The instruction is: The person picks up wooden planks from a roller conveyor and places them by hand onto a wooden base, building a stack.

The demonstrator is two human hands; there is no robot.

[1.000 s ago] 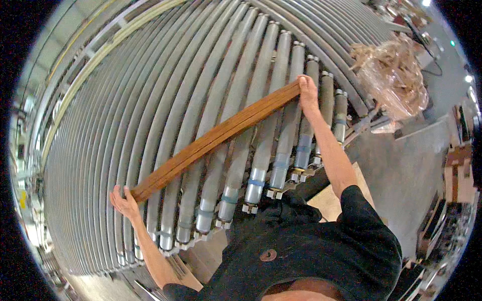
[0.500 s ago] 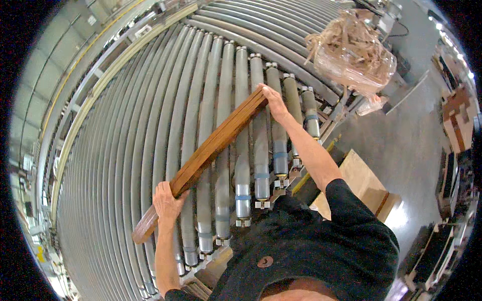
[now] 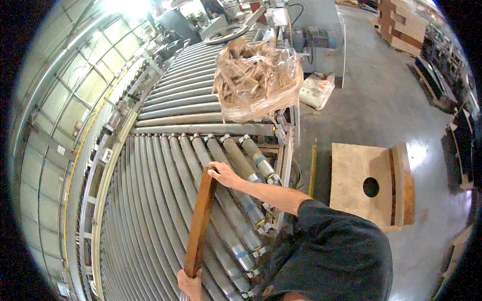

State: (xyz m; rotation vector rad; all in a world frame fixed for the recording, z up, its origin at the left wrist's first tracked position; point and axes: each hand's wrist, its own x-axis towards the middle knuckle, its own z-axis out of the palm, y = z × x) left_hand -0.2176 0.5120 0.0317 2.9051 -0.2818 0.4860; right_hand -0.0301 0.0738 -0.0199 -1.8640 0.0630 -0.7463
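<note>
A long, brown, squared wooden beam (image 3: 200,223) slants over the rollers of a conveyor, held between my two hands. My right hand (image 3: 224,174) is closed around its far end, thumb and fingers wrapped over the tip. Lower in the view, my left hand (image 3: 190,284) grips the beam near its close end, which the frame edge partly cuts off. Beneath lie the grey metal rollers (image 3: 165,200), several with blue bands at their right ends. I cannot tell whether the beam touches the rollers.
A plastic-wrapped box of scrap strips (image 3: 256,108) sits on the far conveyor section. To its right is a white sack (image 3: 317,91). A wooden board with a round hole (image 3: 354,170) lies right of the conveyor. Stacked cartons (image 3: 401,27) stand at the far right.
My view has swung up and to the right, bringing the far conveyor and floor into sight. The beam now points more steeply away from me, with both hands still holding it.
</note>
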